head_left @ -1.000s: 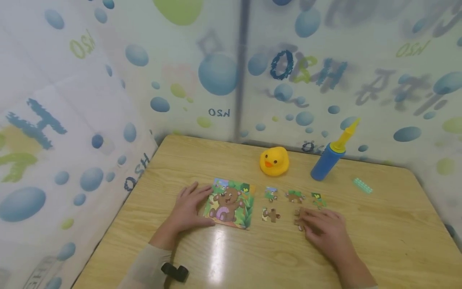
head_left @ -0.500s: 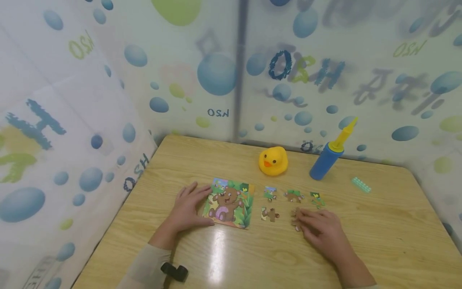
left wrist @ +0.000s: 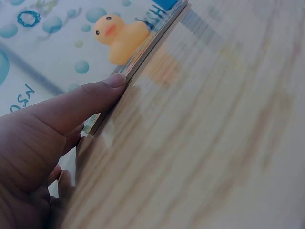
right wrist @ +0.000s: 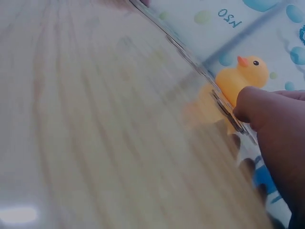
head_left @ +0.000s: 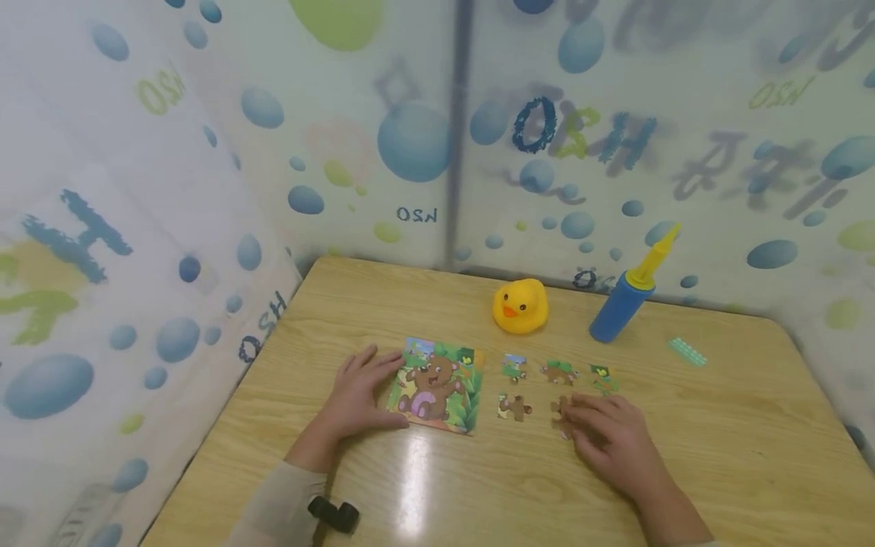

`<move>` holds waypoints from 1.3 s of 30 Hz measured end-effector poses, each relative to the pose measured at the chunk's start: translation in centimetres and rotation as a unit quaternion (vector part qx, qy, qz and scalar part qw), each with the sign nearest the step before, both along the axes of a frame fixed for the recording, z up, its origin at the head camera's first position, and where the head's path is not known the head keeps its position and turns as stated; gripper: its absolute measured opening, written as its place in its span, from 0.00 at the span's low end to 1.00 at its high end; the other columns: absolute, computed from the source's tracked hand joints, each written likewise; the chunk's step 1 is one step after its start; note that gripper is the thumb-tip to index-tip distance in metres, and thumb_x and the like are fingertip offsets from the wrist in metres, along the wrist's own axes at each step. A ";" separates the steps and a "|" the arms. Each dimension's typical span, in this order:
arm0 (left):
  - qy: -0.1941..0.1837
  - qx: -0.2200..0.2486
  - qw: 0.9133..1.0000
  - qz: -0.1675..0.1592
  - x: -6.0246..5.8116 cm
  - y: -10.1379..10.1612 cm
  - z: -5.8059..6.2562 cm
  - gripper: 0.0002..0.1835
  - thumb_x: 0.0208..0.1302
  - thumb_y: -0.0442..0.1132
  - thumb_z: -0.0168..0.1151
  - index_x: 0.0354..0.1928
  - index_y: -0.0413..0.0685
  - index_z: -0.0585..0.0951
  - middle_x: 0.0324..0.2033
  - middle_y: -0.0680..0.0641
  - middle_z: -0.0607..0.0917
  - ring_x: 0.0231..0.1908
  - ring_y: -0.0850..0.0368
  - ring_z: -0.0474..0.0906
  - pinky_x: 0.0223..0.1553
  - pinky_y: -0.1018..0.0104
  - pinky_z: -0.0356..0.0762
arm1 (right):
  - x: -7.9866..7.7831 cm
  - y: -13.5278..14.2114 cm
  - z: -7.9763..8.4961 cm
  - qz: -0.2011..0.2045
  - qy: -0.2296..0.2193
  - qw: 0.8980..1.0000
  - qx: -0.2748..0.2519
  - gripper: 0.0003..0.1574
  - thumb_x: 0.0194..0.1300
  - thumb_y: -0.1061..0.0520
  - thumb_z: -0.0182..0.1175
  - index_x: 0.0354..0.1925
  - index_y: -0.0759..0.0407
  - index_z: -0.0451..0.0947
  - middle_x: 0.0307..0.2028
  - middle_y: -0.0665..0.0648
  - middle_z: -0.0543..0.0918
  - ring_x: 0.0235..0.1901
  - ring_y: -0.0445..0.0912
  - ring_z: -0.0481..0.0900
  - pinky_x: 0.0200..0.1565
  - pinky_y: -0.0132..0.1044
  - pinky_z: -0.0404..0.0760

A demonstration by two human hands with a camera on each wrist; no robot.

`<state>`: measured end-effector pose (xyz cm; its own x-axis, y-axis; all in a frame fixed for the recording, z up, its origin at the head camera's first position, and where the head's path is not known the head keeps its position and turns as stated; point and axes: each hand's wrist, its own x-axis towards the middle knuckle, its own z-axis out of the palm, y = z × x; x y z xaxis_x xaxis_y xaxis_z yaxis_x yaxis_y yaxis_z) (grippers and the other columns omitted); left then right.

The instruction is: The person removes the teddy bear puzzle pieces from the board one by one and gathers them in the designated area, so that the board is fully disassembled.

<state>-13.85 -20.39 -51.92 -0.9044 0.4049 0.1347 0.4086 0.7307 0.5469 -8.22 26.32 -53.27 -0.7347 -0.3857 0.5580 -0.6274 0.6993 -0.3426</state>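
Brown cardboard, knobbed along its edge, the jigsaw piece lies flat on the wooden table, just left of the right hand, whose bent fingers and thumb pinch its right side and partly cover it. Square and bright with a smiling bear among green leaves, the picture board lies right of the left hand, whose spread fingers and thumb touch its edge.
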 end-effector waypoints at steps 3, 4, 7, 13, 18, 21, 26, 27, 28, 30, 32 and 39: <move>-0.007 -0.002 1.000 0.001 0.0 0.0 -0.1 0.59 0.41 0.65 0.85 0.76 0.49 0.75 0.78 0.48 0.71 0.80 0.31 0.51 0.78 0.30 0.37 | -0.2 -0.8 0.2 0.009 0.025 0.999 -0.018 0.22 0.53 0.58 0.74 0.49 0.52 0.92 0.52 0.54 0.91 0.50 0.53 0.84 0.54 0.47 0.72; -0.009 -0.004 1.000 0.003 0.1 0.1 -0.2 0.59 0.40 0.65 0.86 0.76 0.49 0.75 0.78 0.49 0.71 0.80 0.32 0.51 0.78 0.30 0.37 | -0.2 -1.2 0.3 0.008 0.027 0.999 -0.022 0.21 0.53 0.57 0.74 0.48 0.53 0.92 0.51 0.53 0.91 0.50 0.53 0.84 0.53 0.46 0.72; -0.011 -0.005 1.000 0.006 0.0 0.1 -0.1 0.60 0.40 0.64 0.86 0.77 0.50 0.75 0.78 0.50 0.71 0.81 0.33 0.50 0.78 0.32 0.36 | -0.4 -2.8 0.3 0.003 0.024 0.999 -0.027 0.21 0.52 0.53 0.76 0.47 0.55 0.91 0.48 0.51 0.90 0.47 0.51 0.82 0.52 0.46 0.71; -0.010 0.000 1.000 0.003 -0.2 0.1 0.0 0.59 0.40 0.64 0.86 0.77 0.50 0.75 0.78 0.49 0.71 0.81 0.33 0.50 0.78 0.31 0.35 | -1.0 -6.9 0.4 0.007 0.002 1.000 0.018 0.27 0.57 0.43 0.78 0.52 0.51 0.89 0.45 0.48 0.85 0.47 0.49 0.77 0.52 0.51 0.69; -0.015 0.000 1.000 0.005 -0.2 0.1 0.1 0.59 0.40 0.64 0.86 0.77 0.50 0.75 0.78 0.49 0.70 0.81 0.33 0.50 0.79 0.32 0.35 | -1.8 -9.8 0.6 0.019 -0.021 0.998 0.050 0.29 0.62 0.37 0.75 0.55 0.51 0.88 0.49 0.50 0.83 0.50 0.51 0.75 0.56 0.53 0.69; -0.016 0.001 1.000 0.003 -0.1 0.1 0.2 0.59 0.40 0.64 0.86 0.76 0.49 0.75 0.78 0.49 0.71 0.80 0.32 0.51 0.78 0.30 0.35 | -2.2 -11.2 0.6 0.021 -0.030 0.997 0.065 0.31 0.62 0.35 0.74 0.56 0.51 0.88 0.51 0.51 0.83 0.52 0.51 0.74 0.58 0.55 0.69; -0.021 -0.004 1.000 0.006 0.0 0.1 0.2 0.59 0.40 0.65 0.86 0.77 0.51 0.74 0.79 0.50 0.70 0.81 0.33 0.50 0.78 0.31 0.35 | -2.6 -13.4 0.7 0.031 -0.053 0.996 0.065 0.33 0.63 0.34 0.73 0.59 0.51 0.87 0.54 0.53 0.83 0.55 0.53 0.74 0.61 0.56 0.68; -0.018 -0.006 1.000 0.007 0.0 0.1 0.2 0.59 0.40 0.65 0.86 0.77 0.51 0.74 0.78 0.50 0.70 0.81 0.33 0.50 0.78 0.31 0.35 | -2.7 -13.8 0.7 0.029 -0.060 0.995 0.069 0.34 0.64 0.34 0.72 0.60 0.51 0.86 0.56 0.54 0.83 0.57 0.53 0.74 0.62 0.56 0.67; -0.017 -0.005 1.000 0.007 0.0 0.1 0.2 0.59 0.40 0.65 0.86 0.77 0.51 0.74 0.78 0.50 0.70 0.81 0.33 0.50 0.78 0.31 0.35 | -2.7 -14.3 0.8 0.025 -0.067 0.995 0.075 0.33 0.66 0.34 0.70 0.61 0.50 0.86 0.57 0.54 0.83 0.58 0.54 0.73 0.63 0.57 0.67; -0.017 -0.002 1.000 0.005 0.2 0.2 0.2 0.59 0.39 0.64 0.86 0.76 0.50 0.75 0.78 0.49 0.70 0.80 0.32 0.51 0.78 0.31 0.35 | -2.7 -15.1 0.9 0.012 -0.084 0.992 0.091 0.34 0.69 0.33 0.67 0.63 0.50 0.84 0.60 0.55 0.82 0.61 0.55 0.73 0.65 0.59 0.67; -0.016 -0.002 1.000 0.002 0.3 0.2 0.2 0.59 0.40 0.64 0.86 0.76 0.49 0.75 0.78 0.48 0.71 0.80 0.32 0.51 0.78 0.30 0.36 | -2.7 -15.8 1.0 -0.001 -0.102 0.990 0.102 0.34 0.70 0.32 0.65 0.64 0.50 0.84 0.62 0.56 0.82 0.62 0.56 0.74 0.67 0.60 0.68; -0.020 -0.016 1.000 0.009 0.2 0.2 0.3 0.60 0.40 0.64 0.86 0.77 0.50 0.74 0.79 0.49 0.70 0.81 0.34 0.50 0.79 0.31 0.35 | -2.9 -16.7 1.4 -0.029 -0.137 0.986 0.095 0.40 0.65 0.31 0.71 0.64 0.54 0.83 0.60 0.56 0.82 0.61 0.56 0.74 0.68 0.60 0.70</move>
